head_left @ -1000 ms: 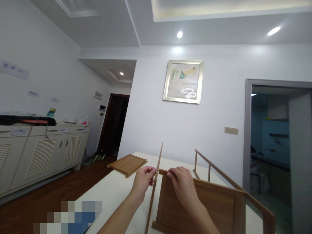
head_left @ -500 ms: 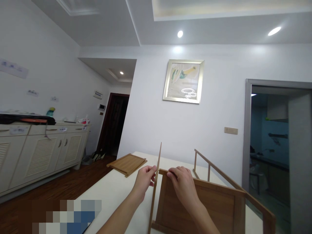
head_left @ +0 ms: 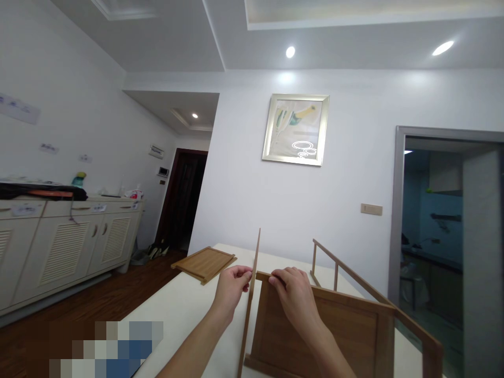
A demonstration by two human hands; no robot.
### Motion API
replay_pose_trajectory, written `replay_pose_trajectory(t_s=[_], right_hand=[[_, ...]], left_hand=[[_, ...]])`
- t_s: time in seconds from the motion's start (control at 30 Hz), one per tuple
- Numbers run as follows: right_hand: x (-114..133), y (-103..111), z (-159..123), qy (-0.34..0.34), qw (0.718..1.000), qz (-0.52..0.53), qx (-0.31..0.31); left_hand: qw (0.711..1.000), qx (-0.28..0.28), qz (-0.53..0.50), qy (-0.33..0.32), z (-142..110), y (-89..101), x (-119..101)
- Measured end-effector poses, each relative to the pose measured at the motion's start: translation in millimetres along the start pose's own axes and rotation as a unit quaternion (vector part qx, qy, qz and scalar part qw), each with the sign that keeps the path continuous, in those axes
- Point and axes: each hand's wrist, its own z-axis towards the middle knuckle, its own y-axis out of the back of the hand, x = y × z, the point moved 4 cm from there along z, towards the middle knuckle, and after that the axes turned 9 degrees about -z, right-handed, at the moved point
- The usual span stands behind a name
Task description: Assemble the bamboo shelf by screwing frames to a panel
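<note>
My left hand (head_left: 231,291) pinches a long thin wooden strip (head_left: 249,310) that stands steeply, its tip pointing up and away. Right of the strip, my right hand (head_left: 293,291) grips the top edge of a brown wooden panel (head_left: 338,320), with the thumb on the near side. The panel's upper left corner meets the strip or sits very close to it; I cannot tell whether they are joined. At its right end the panel touches a wooden side frame (head_left: 356,273) with slim bars. The lower ends of the strip and panel run out of view.
A second wooden panel (head_left: 207,262) lies flat at the far left of the white table (head_left: 177,325). Behind the table is a white wall with a framed picture (head_left: 295,130). A white cabinet (head_left: 74,231) stands along the left, and a doorway (head_left: 433,236) opens at right.
Both hands keep their grip on the strip and the panel, almost unmoved. The whole view has shifted very slightly.
</note>
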Motion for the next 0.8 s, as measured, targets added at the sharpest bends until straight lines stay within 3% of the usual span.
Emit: replay_pose_trajectory(t_s=[0.3, 0.53, 0.8], right_hand=[[1, 3, 1, 0.003, 1.0, -0.017, -0.001], [1, 2, 0, 0.005, 1.0, -0.013, 0.004], [-1, 1, 0, 0.006, 1.0, -0.004, 0.004]], left_hand=[[0.999, -0.037, -0.018, 0.006, -5, 5.9, 4], [1.0, -0.01, 0.018, -0.003, -9, -2.0, 1], [0.999, -0.022, 0.024, -0.024, -4, -0.5, 0]])
